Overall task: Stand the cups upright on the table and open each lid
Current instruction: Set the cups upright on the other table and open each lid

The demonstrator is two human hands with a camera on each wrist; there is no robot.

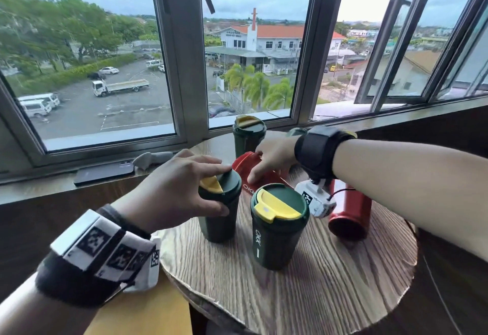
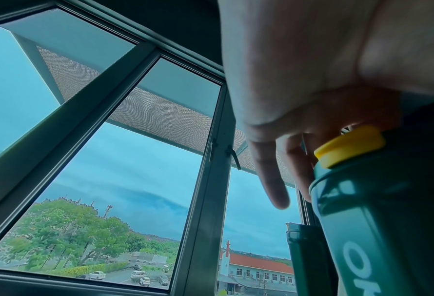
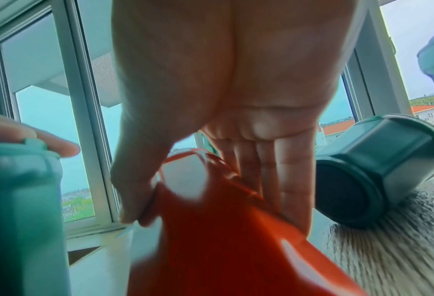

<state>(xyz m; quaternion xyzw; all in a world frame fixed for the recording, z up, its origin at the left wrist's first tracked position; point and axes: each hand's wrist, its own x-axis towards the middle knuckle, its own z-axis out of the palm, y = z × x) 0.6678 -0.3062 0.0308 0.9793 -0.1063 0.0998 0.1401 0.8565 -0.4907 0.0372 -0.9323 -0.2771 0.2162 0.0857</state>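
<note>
On the round wooden table [image 1: 303, 295], my left hand [image 1: 223, 189] grips an upright green cup [image 1: 219, 218] at its lid, fingers over the top and thumb on the side; its yellow flap [image 2: 350, 146] shows by my fingers [image 2: 271, 180]. My right hand [image 1: 254, 163] holds a tilted red cup [image 1: 264, 176] near its lid end, thumb on one side, fingers [image 3: 286, 190] on the other. Two more green cups stand upright, one in front [image 1: 278, 229] and one at the back [image 1: 248, 136]. A second red cup [image 1: 350, 213] and a green cup [image 3: 378, 174] lie on their sides.
A dark phone [image 1: 103, 172] and a grey cloth [image 1: 153, 159] lie on the window sill to the left. Window frames stand close behind the table. The table's front half [image 1: 264, 295] is bare wood.
</note>
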